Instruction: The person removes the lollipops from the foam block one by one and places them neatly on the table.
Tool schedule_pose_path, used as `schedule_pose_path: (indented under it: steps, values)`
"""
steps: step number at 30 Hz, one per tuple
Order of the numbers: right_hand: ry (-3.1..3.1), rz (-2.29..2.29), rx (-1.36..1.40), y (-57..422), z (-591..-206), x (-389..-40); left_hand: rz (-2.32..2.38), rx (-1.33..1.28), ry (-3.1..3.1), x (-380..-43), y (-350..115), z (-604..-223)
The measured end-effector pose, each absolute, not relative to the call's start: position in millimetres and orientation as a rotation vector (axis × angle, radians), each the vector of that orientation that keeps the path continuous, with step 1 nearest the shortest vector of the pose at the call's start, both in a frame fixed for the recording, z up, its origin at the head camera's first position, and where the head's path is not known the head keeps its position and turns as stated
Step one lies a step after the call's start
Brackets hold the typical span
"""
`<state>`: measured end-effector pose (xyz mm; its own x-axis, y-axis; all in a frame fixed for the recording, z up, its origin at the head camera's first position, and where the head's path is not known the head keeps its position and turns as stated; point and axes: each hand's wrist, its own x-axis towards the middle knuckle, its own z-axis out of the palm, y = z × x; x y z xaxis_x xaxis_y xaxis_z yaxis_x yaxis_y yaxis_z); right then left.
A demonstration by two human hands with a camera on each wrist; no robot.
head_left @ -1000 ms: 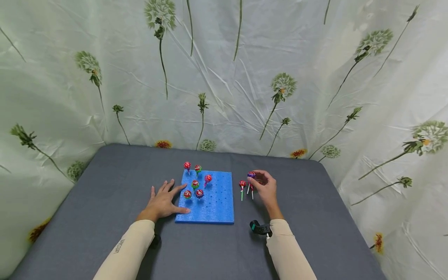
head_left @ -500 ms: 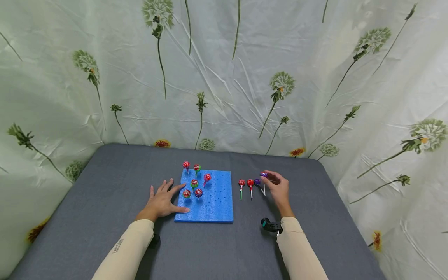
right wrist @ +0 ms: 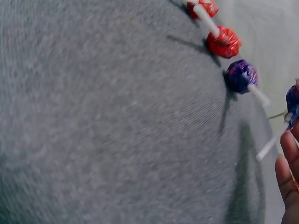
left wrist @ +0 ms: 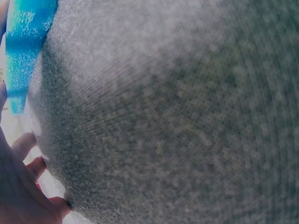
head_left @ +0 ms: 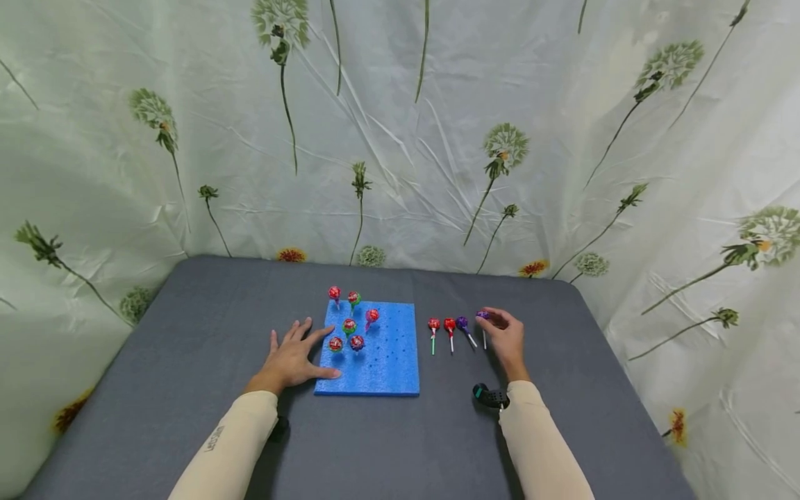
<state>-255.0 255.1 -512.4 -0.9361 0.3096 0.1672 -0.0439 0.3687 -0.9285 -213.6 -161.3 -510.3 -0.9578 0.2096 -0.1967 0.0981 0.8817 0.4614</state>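
My right hand [head_left: 507,342] pinches a purple-wrapped lollipop [head_left: 482,315] by its head, the white stick pointing down toward the table. In the right wrist view that lollipop [right wrist: 293,99] shows at the right edge by the fingertips. Just left of it lie a purple lollipop [head_left: 462,323] and two red ones, the nearer red lollipop [head_left: 450,324] with a white stick. My left hand [head_left: 292,357] is spread on the left side of a blue foam board [head_left: 390,378], thumb and index finger over its edge. Several lollipops, among them a pink-red one [head_left: 372,315], stand upright in the board's left part.
Small holes dot the board's right half. The lollipops on the table form a row between board and right hand, starting with a green-sticked red lollipop [head_left: 434,323]. A grey cloth covers the table [head_left: 387,451]; a flower-printed curtain [head_left: 400,139] hangs behind it.
My right hand has moved right with the purple lollipop and come slightly lower, uncovering the lollipops in the row. My left hand has stayed on the board.
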Motion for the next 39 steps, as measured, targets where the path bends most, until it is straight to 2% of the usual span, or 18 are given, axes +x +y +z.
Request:
schedule_pose_path:
  steps: [16,39]
  values:
    - [-2.433,1.377,-0.368,250,-533,-259,0.683,0.232,2.804,-215,-162,-513]
    - [-2.444,1.276,-0.482,246,-540,-266,0.687,0.231,2.801,-217,-161,-514]
